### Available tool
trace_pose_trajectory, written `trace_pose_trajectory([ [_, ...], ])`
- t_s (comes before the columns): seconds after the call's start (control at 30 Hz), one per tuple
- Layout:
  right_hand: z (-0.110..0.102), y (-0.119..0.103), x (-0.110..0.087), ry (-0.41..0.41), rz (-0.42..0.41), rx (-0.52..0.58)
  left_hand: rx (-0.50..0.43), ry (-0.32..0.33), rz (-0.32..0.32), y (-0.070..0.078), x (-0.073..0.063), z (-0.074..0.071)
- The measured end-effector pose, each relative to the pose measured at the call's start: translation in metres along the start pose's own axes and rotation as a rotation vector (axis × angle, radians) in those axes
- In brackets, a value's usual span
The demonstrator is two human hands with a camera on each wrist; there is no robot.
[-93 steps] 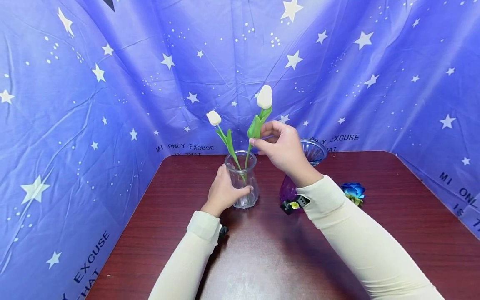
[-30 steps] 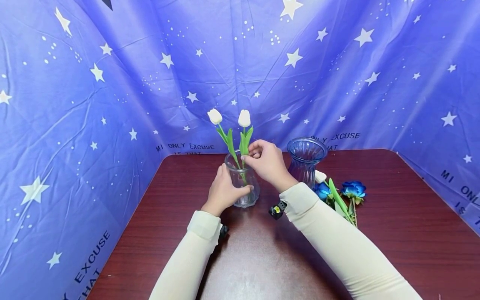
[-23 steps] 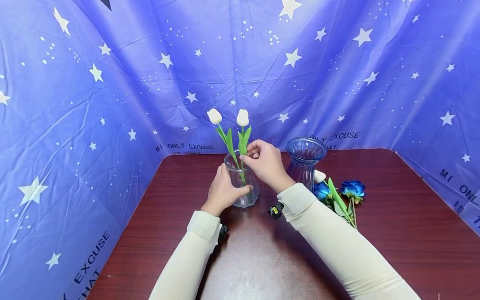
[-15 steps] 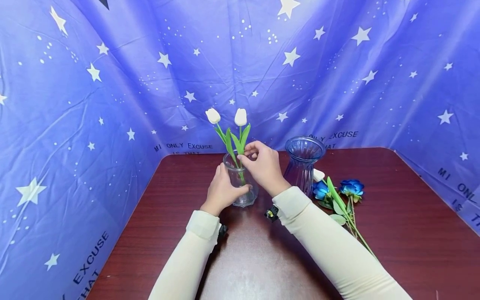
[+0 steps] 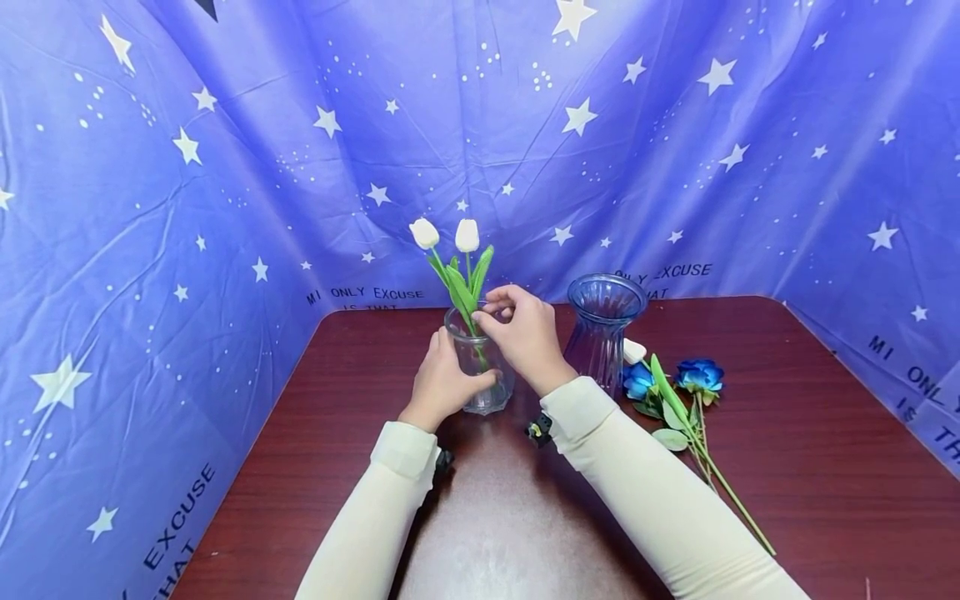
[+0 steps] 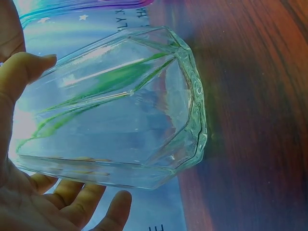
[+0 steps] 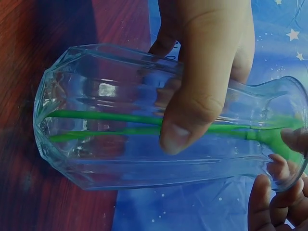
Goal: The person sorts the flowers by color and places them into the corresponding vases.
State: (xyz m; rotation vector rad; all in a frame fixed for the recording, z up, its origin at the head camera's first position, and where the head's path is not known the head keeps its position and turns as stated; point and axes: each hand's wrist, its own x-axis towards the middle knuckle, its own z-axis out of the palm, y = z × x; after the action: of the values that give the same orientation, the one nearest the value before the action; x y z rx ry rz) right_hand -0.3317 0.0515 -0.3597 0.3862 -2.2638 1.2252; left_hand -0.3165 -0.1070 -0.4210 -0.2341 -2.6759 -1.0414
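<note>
A clear glass vase (image 5: 489,398) stands on the table, and my left hand (image 5: 438,379) grips its side. The left wrist view shows that hand's thumb and fingers on either side of the glass (image 6: 144,120). Two white tulips stand in the vase, a left tulip (image 5: 424,233) and a right tulip (image 5: 467,236); their leaves overlap above the rim. At the vase's mouth my right hand (image 5: 525,337) pinches the right tulip low on its leafy stem. Through the glass, the right wrist view shows two green stems (image 7: 106,117) reaching the bottom.
Right of my right hand stands a blue and purple glass vase (image 5: 597,342). Beside it on the table (image 5: 810,433) lie a white tulip (image 5: 634,351), a blue flower (image 5: 700,379) and another blue flower (image 5: 639,381). A starry blue cloth (image 5: 465,108) hangs around the table.
My right hand has come down and left with the right tulip, which now sits lower and closer to the left tulip. My left hand has kept its grip on the vase.
</note>
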Motion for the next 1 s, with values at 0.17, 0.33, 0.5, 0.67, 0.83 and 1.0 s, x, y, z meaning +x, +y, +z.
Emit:
trace_pose_trajectory([
  [0.17, 0.0007, 0.0002, -0.001, 0.012, 0.007, 0.013, 0.0, 0.001, -0.002, 0.0002, -0.0001, 0.0],
  [0.33, -0.0001, -0.0017, -0.0025, 0.017, 0.015, 0.02, -0.011, -0.007, -0.001, 0.001, -0.0008, -0.0005],
  [0.5, 0.0007, -0.0024, -0.0036, 0.016, 0.022, 0.016, -0.021, -0.002, 0.007, 0.0002, -0.0018, -0.0007],
  [0.67, 0.0019, -0.0015, -0.0038, 0.02, 0.022, 0.016, -0.009, 0.0, 0.009, -0.0012, -0.0017, 0.0],
  [0.83, 0.0014, -0.002, -0.0039, 0.016, 0.018, 0.003, 0.003, -0.003, 0.005, -0.0014, -0.0012, 0.0008],
  [1.0, 0.0002, -0.0032, -0.0029, 0.013, -0.002, -0.031, 0.003, -0.002, 0.011, -0.0006, -0.0006, 0.0002],
])
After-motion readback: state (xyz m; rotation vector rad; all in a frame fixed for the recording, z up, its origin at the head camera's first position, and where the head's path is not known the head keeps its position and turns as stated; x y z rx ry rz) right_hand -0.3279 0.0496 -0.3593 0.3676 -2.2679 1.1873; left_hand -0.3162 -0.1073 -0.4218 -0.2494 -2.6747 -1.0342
